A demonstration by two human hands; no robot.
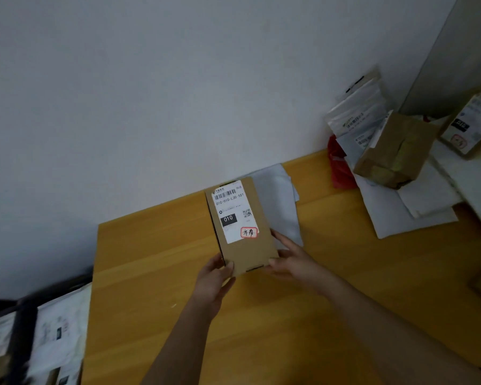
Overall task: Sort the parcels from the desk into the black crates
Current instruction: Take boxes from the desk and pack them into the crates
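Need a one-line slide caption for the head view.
Both hands, left hand and right hand, hold a labelled cardboard box above the wooden desk.

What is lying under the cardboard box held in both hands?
A grey mailer bag lies flat on the desk beneath the cardboard box, showing along its right side. The left hand and right hand grip the near end. Whatever lies directly beneath the box is covered.

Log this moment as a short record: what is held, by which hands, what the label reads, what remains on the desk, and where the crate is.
held: cardboard box
hands: left hand and right hand grip its near end
label: white label with barcode, "010"
under box: grey mailer on the desk
remaining: pile of parcels, far right
crate: black crate, lower left, already holding parcels
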